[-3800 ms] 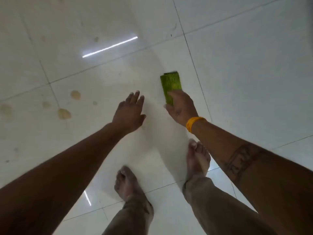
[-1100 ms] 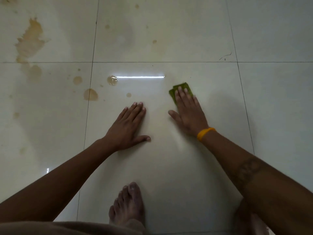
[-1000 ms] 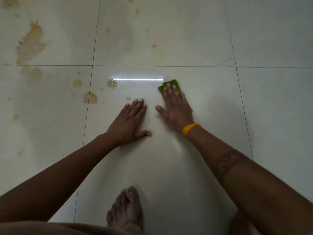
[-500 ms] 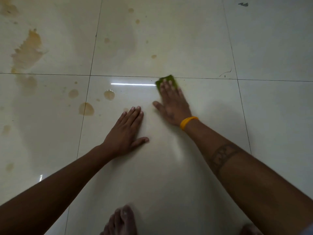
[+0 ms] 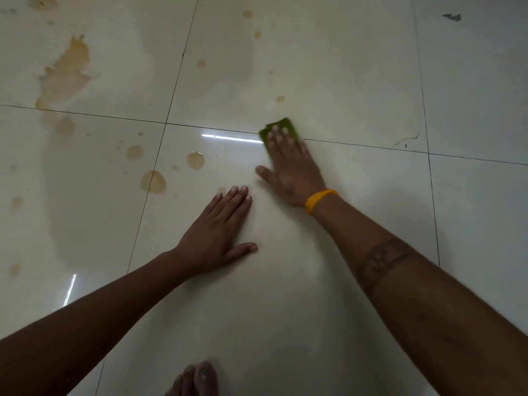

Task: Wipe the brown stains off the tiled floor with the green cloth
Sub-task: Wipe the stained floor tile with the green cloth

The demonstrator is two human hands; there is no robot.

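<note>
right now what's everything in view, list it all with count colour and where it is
glossy tiled floor: one, off-white with thin dark grout lines, fills the view
large splashed brown stain: one, tan, far left tile
round brown stains: several, tan, left of centre, the biggest beside a grout line; smaller specks scattered further up
folded green cloth: one, flat on a grout line, under the right fingers
dark scuff mark: one, grey, top right
thin dark squiggle: one, right, near a grout line
light reflections: two white streaks, centre and lower left
yellow wristband: one, right wrist
left hand: flat on the floor, fingers straight
right hand: flat, pressing the cloth
bare toes: bottom edge
</note>
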